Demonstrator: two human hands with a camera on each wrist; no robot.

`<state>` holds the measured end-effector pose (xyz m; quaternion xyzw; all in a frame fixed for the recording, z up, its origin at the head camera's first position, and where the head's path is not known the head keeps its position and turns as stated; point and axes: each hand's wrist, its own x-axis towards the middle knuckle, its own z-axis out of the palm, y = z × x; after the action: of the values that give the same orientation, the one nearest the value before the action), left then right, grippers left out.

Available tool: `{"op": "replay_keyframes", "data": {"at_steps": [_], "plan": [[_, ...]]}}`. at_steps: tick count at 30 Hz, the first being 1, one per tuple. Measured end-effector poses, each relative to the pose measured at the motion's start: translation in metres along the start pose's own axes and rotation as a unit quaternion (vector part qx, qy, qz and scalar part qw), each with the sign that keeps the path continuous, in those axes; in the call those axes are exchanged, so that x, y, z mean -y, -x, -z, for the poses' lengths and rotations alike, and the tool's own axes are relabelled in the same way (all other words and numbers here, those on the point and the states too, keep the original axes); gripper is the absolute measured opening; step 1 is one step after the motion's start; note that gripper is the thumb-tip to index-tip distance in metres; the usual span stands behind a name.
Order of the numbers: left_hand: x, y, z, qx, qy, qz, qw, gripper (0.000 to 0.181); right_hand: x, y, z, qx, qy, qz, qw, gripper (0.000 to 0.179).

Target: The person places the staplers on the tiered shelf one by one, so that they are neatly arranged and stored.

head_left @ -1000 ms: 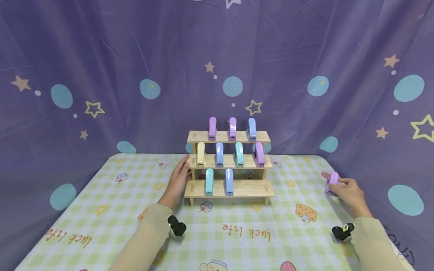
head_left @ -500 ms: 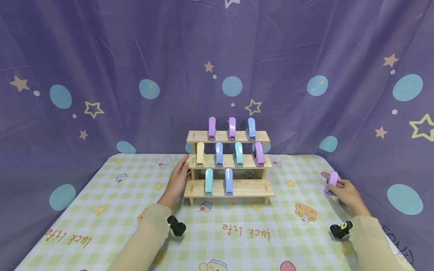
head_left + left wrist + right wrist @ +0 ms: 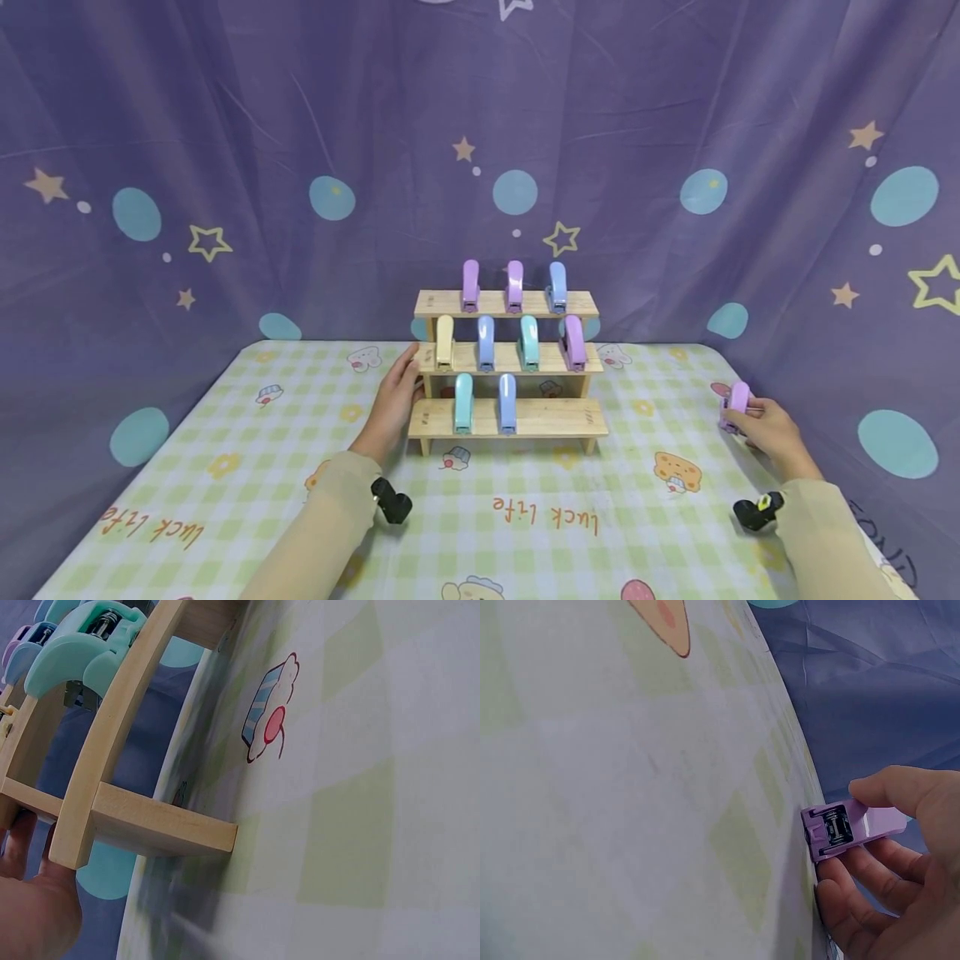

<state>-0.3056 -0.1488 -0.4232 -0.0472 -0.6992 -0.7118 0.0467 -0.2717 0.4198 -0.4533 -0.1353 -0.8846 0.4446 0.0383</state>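
My left hand (image 3: 393, 404) rests against the left end of a three-tier wooden stand (image 3: 585, 417), its fingers reaching along the side. In the left wrist view, fingertips touch the wood next to the lowest shelf (image 3: 73, 847). At the table's right edge, my right hand (image 3: 772, 429) pinches a small purple stapler (image 3: 738, 397) between thumb and fingers. The right wrist view shows this stapler (image 3: 877, 823) with its end at the cloth. Several staplers stand on the shelves, among them a yellow one (image 3: 444, 340), a teal one (image 3: 463, 402) and a blue one (image 3: 507, 402).
A green-checked cloth (image 3: 660, 542) with printed cartoons covers the table. Purple curtains (image 3: 375, 100) with stars and dots hang behind and at both sides. A black wrist camera (image 3: 392, 500) is worn on the left wrist, another black camera (image 3: 757, 511) on the right.
My right hand's fingers have shifted slightly around the purple stapler, which stays at about the same spot. The left hand and the stand have not visibly moved.
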Motion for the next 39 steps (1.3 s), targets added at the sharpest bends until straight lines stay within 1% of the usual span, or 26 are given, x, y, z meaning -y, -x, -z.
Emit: {"op": "replay_keyframes", "data": {"at_steps": [5,11,15,18,21,25,31,35,39], "plan": [[0.0,-0.001,0.0,-0.003,0.005,0.003,1.0,0.051,0.005,0.003,-0.002,0.005,0.006,0.009,0.9999,0.073],[-0.002,0.0,0.001,0.005,0.015,0.015,0.9998,0.052,0.019,0.008,-0.005,0.025,0.024,0.053,0.998,0.066],[-0.007,0.001,0.001,0.011,0.02,0.025,0.9994,0.052,0.029,0.012,-0.01,0.037,0.034,0.066,0.9966,0.065],[-0.009,0.002,0.001,0.012,0.02,0.026,0.9994,0.052,0.038,0.013,-0.013,0.042,0.041,0.073,0.9956,0.064],[-0.008,0.002,0.0,0.008,0.019,0.021,0.9996,0.052,0.047,0.015,-0.016,0.052,0.034,0.092,0.9938,0.058],[-0.004,0.001,-0.001,0.004,0.009,0.009,0.9999,0.052,0.06,0.021,-0.02,0.071,0.023,0.113,0.9907,0.053],[0.001,0.0,0.0,0.0,-0.007,-0.003,1.0,0.051,0.082,0.033,-0.027,0.096,0.04,0.143,0.9843,0.053],[0.001,0.0,-0.001,-0.002,-0.011,0.0,0.9999,0.051,0.096,0.04,-0.033,0.117,0.038,0.165,0.9786,0.052],[0.0,0.001,-0.001,-0.003,-0.017,0.008,0.9998,0.05,0.108,0.047,-0.04,0.144,0.026,0.176,0.9735,0.052]]}}
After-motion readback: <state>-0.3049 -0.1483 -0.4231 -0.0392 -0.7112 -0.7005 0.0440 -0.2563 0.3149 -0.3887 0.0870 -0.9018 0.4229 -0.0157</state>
